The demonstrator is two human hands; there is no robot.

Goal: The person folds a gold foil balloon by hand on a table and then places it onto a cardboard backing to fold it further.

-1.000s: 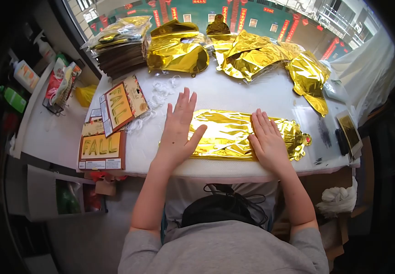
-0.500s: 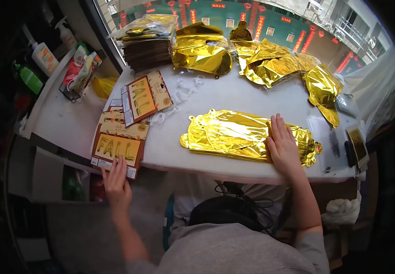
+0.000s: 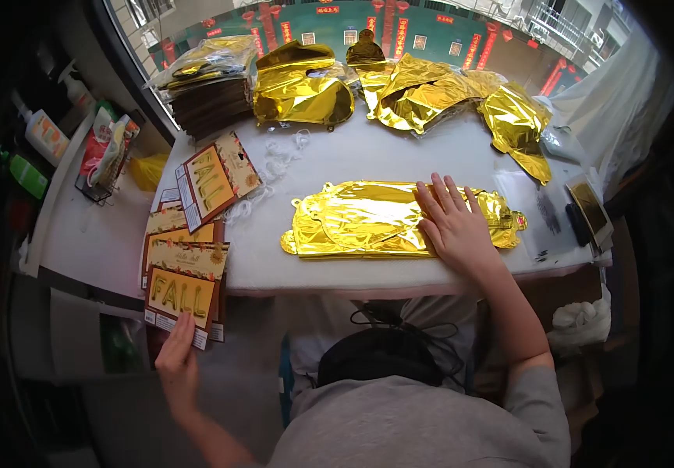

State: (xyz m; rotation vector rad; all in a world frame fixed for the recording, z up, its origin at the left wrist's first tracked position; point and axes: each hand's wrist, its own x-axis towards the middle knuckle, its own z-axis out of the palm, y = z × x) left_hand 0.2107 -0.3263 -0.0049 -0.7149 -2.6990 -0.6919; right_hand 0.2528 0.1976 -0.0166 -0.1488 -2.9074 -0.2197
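Note:
My left hand grips the lower edge of a printed FALL card, which sticks out past the table's front left edge, over other cards. Its fingertips lie on the card's face, and the thumb is hidden. My right hand rests palm down, fingers spread, on a flat folded gold foil balloon in front of me. Another FALL card lies tilted behind the held one, beside white string.
Along the window side of the table are a stack of packages and crumpled gold foil. A wire basket and bottles stand at the left. Clear plastic lies at the right.
My left hand has drawn a FALL card toward me, off the pile and past the table edge. My right hand stays on the foil, its fingers more spread. The view has shifted.

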